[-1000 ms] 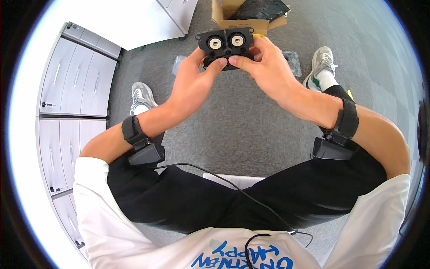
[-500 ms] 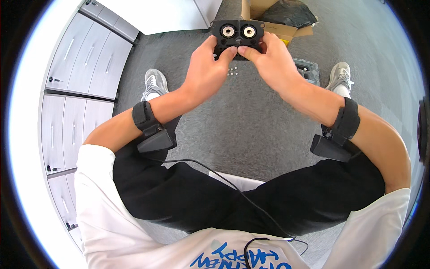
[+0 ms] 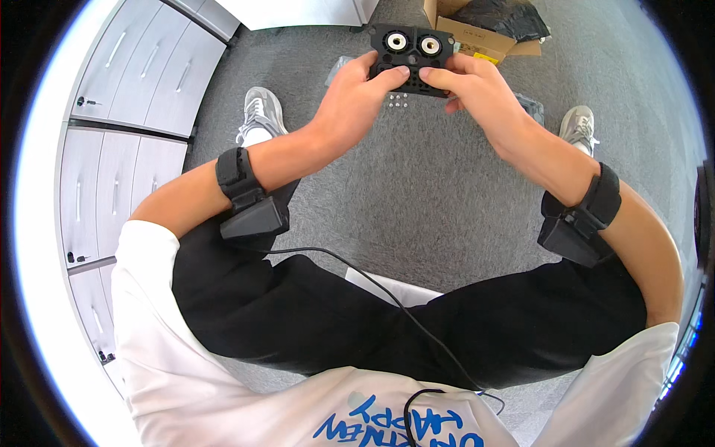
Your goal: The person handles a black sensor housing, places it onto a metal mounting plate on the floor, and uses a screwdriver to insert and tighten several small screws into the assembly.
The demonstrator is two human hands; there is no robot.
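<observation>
A seated person in a white shirt [image 3: 246, 402] with blue lettering and black trousers [image 3: 417, 328] holds a flat black part [image 3: 413, 59] in both bare hands, out in front at the top of the view, above a grey carpeted floor [image 3: 395, 201]. The part is roughly rectangular, with two round openings side by side along its far half, each ringed in pale metal.

The left hand [image 3: 354, 97] grips its left side and the right hand [image 3: 484, 93] its right side. Both sets of fingers are clamped on the part: the thumbs press its near face, tips pointing toward each other with a narrow gap between, while the other fingers are mostly hidden at the edges and behind.

Just below the part in view, small shiny pieces [image 3: 398, 100] sit in rows on the floor. Beyond the right hand is an open cardboard box [image 3: 477, 37] with black plastic [image 3: 500, 18] inside. A clear case [image 3: 530, 108] shows partly behind the right wrist. Each forearm wears a black strap with a boxy device, and a dark cable [image 3: 357, 270] crosses the lap. Pale drawer cabinets [image 3: 112, 179] line the left.
</observation>
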